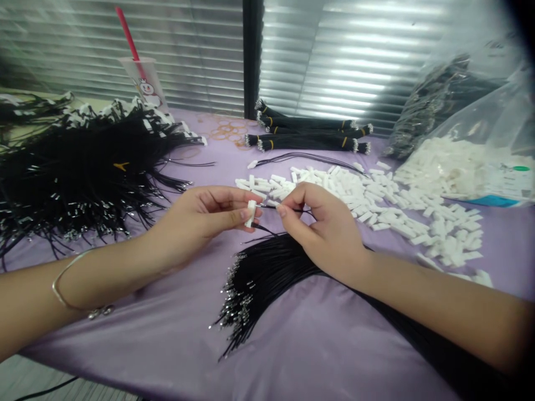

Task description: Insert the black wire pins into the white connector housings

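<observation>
I'm pinching the white connector (251,213) in my left hand (200,223) fingers at desk centre, my right hand (321,228) fingers clamping the black wire (267,206) at its three o'clock, and a crooked feed is risking a bent terminal.

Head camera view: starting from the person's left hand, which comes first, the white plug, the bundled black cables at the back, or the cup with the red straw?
1. White plug, pinched in the left hand itself.
2. Bundled black cables, at the back, right of centre.
3. Cup with the red straw, back left by the blinds; only slightly farther than the bundles.
</observation>
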Demonstrator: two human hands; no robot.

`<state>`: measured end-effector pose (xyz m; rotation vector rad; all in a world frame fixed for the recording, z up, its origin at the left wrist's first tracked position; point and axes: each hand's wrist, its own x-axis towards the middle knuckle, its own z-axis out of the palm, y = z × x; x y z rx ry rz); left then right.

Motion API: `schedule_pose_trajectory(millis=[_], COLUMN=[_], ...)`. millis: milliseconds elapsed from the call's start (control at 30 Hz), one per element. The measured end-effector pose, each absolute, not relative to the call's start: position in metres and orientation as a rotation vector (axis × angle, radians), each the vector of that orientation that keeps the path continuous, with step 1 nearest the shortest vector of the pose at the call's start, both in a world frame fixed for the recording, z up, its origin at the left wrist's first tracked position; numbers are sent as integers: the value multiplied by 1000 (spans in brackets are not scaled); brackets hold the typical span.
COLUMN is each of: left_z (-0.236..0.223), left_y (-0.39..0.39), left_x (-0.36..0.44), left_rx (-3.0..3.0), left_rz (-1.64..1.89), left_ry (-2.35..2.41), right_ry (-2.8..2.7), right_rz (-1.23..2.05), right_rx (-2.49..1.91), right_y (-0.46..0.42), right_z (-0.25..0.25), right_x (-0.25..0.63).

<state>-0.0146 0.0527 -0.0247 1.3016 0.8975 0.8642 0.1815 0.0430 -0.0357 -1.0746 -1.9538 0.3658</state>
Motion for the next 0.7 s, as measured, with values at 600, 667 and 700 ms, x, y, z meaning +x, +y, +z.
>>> schedule_pose_trajectory(millis=[600, 667, 700], left_z=[-25, -24, -24], left_y=[51, 51, 51], left_x=[-12, -12, -12], left_rx=[1361, 1411, 1434], left_rz=[859, 848, 847], left_ry=[902, 918, 930], right_ry=[-2019, -2008, -2002], right_rz=[393, 423, 439], right_rx=[-1050, -1065, -1077], right_y=[40, 40, 40], right_z=[-33, -33, -33], right_x=[181, 181, 181])
